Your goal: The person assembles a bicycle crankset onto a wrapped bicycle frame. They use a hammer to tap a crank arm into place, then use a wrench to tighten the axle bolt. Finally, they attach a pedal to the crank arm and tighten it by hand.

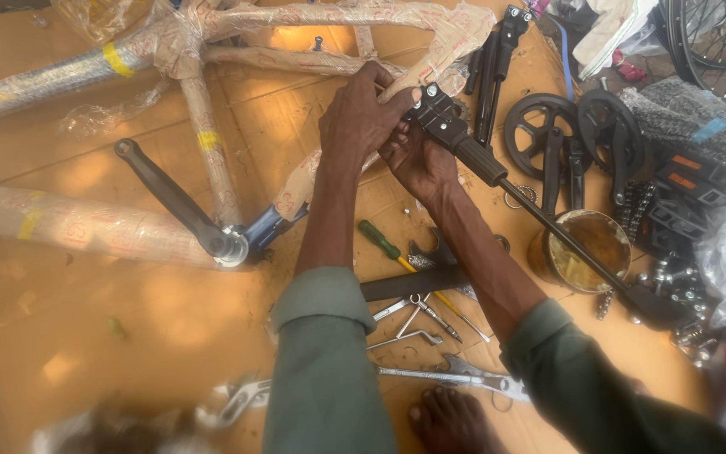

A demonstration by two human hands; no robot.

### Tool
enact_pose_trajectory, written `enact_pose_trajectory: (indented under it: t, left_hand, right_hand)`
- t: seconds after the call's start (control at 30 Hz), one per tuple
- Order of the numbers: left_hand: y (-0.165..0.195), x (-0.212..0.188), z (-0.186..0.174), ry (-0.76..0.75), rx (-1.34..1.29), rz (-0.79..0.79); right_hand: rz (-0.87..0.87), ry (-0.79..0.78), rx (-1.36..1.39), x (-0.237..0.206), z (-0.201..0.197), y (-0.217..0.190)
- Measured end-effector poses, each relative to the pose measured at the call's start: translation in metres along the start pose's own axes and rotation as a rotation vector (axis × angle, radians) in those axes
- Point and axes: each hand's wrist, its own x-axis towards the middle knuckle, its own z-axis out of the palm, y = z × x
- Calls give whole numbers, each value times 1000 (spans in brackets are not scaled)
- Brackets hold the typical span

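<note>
A wrapped bicycle frame (pixel 203 126) lies across the cardboard sheet (pixel 86 294) on the floor. The black kickstand (pixel 497 172) rests against the frame's rear stay. The left hand (pixel 361 118) closes over stay and bracket; the right hand (pixel 418 160) grips the kickstand's bracket beneath. A green-handled screwdriver (pixel 380 241) lies near.

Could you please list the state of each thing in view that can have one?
Left hand: gripping the wrapped frame.
Right hand: holding the black kickstand against the frame.
Frame: lying flat, wrapped.
Crank: fitted on the frame.
Tin: open.
Screwdriver: lying loose.
</note>
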Motion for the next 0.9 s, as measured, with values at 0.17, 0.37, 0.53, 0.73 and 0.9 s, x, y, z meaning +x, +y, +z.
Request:
enact_pose_trajectory:
  t: [0.17,0.37,0.53,0.73,0.9]
  left_hand:
    - [2,-2,0,77,74,59]
    - [-1,12,0,-95,103,-82]
    - [-6,17,5,-109,88,-39]
    - [-9,19,7,-90,85,-7]
    - [-8,20,7,-89,71,17]
  right_hand:
    - [4,41,2,1,-5,-3]
    - [27,31,118,-9,0,-7]
    - [-100,96,75,-10,4,-6]
    - [-103,139,105,-6,-4,-3]
    - [21,15,106,-2,-13,-7]
